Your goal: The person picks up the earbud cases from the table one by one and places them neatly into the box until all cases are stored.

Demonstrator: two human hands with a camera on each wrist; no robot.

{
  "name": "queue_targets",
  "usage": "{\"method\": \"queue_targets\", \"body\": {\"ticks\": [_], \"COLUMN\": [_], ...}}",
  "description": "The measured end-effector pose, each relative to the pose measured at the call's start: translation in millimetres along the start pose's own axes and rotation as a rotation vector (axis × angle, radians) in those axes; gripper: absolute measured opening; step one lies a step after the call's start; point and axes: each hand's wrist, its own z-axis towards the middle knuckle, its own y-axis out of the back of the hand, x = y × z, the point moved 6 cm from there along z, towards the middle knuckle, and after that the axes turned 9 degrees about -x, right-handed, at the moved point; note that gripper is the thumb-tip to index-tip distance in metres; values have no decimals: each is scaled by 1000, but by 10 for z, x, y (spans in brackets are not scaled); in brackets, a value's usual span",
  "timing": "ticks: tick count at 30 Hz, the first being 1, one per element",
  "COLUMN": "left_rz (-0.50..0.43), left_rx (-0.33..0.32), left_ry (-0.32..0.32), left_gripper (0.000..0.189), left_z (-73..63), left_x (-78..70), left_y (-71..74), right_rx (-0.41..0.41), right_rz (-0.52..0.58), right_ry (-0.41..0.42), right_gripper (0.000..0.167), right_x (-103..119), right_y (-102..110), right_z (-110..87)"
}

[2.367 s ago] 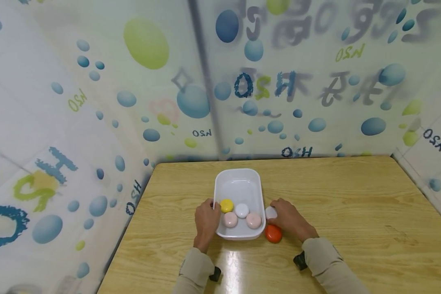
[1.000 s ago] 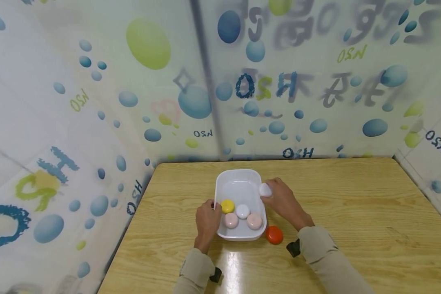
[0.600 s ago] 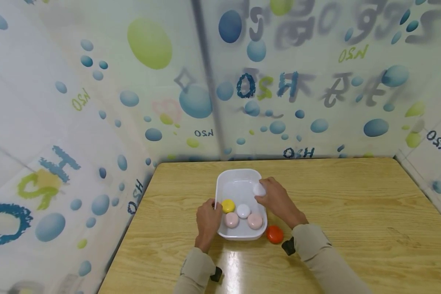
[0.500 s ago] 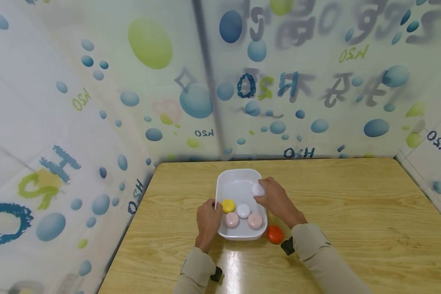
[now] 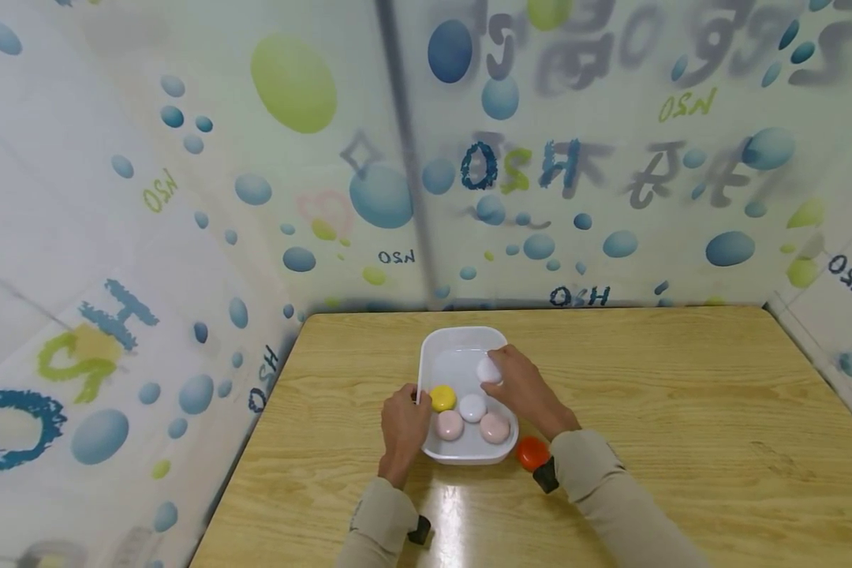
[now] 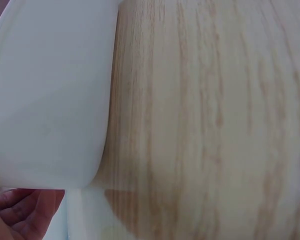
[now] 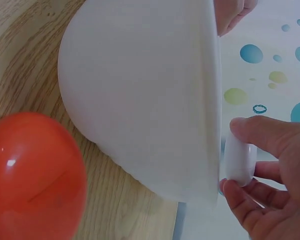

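Note:
A white rectangular tray (image 5: 457,359) with rounded corners stands on the wooden table. My left hand (image 5: 405,422) grips its left rim. Over the tray's right side, my right hand (image 5: 524,388) pinches a smooth white rounded disc (image 5: 487,369) between thumb and fingers. In the right wrist view that held white disc (image 7: 240,159) shows edge-on, just past the tray's rim. Inside the tray's near half lie a yellow disc (image 5: 442,398), another white disc (image 5: 472,408) and two pale pink discs (image 5: 450,426). A glossy red disc (image 5: 531,451) sits on the table beside the tray's near right corner, partly behind the right wrist strap.
The wooden table (image 5: 681,394) extends far to the right of the tray. Walls covered with printed blue and green bubbles (image 5: 379,196) rise behind and to the left. Each wrist carries a black strap (image 5: 419,530).
From the tray's right side, my right hand has carried the white disc away from me, then left over the rim into the tray. My left hand keeps its place; the other discs stay put.

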Motion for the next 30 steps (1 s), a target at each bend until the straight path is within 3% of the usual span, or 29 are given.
{"method": "queue_targets", "body": {"ticks": [30], "left_rz": [17], "left_rx": [6], "left_ry": [-7], "left_gripper": [18], "left_z": [8], "left_x": [26], "left_y": [-18], "right_rx": [73], "right_rz": [-82], "right_ry": [-14], "right_gripper": [58], "right_x": [51], "right_y": [-233], "right_z": [76]}}
